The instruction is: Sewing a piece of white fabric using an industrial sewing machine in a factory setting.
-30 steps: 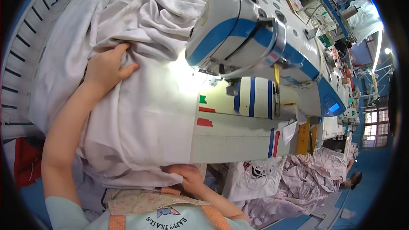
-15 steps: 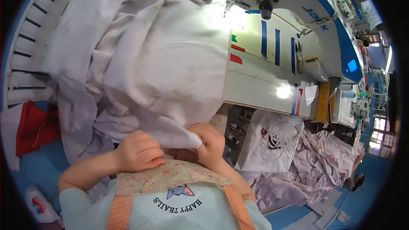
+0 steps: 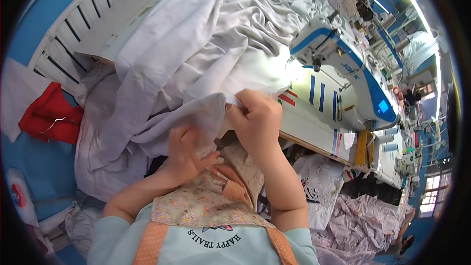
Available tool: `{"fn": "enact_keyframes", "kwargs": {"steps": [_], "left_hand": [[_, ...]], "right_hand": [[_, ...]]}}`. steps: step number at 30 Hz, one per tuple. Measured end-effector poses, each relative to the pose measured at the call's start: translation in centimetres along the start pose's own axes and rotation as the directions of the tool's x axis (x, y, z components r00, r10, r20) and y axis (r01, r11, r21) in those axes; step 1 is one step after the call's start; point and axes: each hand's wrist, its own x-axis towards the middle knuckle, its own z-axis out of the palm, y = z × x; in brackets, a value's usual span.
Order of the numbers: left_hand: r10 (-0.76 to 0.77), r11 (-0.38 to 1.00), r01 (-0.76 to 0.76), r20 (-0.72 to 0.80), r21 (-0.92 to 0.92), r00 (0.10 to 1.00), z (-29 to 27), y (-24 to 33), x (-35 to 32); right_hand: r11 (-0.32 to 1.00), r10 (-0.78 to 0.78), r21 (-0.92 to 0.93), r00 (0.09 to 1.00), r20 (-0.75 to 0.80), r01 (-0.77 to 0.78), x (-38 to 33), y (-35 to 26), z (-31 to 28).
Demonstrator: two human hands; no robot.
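Observation:
A large light grey-white cloth [image 3: 162, 54] spreads over the sewing table and hangs in folds down its near side. My right hand [image 3: 257, 118] is raised in front of the table, its fingers pinched on the cloth's edge. Lower and to the left, my left hand [image 3: 184, 154] is beside the hanging cloth, thumb stretched away from the fingers. Its fingertips are smeared by motion, and I see nothing held in it. The sewing machine [image 3: 338, 51], white and blue with its lamp lit, stands just beyond my right hand. A flowered apron [image 3: 196, 203] covers my lap.
Red cloth [image 3: 51, 115] with a loose thread lies at the left by a slatted white rail [image 3: 73, 24]. Thread snips [image 3: 339, 105] rest on the machine table [image 3: 314, 132]. Below at right are a white plastic bag [image 3: 319, 186] and crumpled pale fabric [image 3: 363, 221].
My right hand has risen and moved forward, lifting the cloth's edge. My left hand has moved slightly right and its fingers have opened. The view has shifted, showing more of the room.

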Motion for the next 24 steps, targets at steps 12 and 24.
{"fn": "enact_keyframes", "kwargs": {"steps": [12, 24], "left_hand": [[-0.061, 0.994, 0.081, -0.222, 0.079, 0.973, -0.1, -2.4, 5.5], [-0.310, 0.928, 0.302, -0.003, -0.220, 0.951, -5.5, -6.3, 4.9]], "right_hand": [[0.979, -0.088, -0.188, 0.995, -0.039, 0.079, 7.7, -3.1, 1.7], [0.990, -0.025, -0.141, 1.000, -0.005, 0.024, 10.8, -1.4, 1.1]]}}
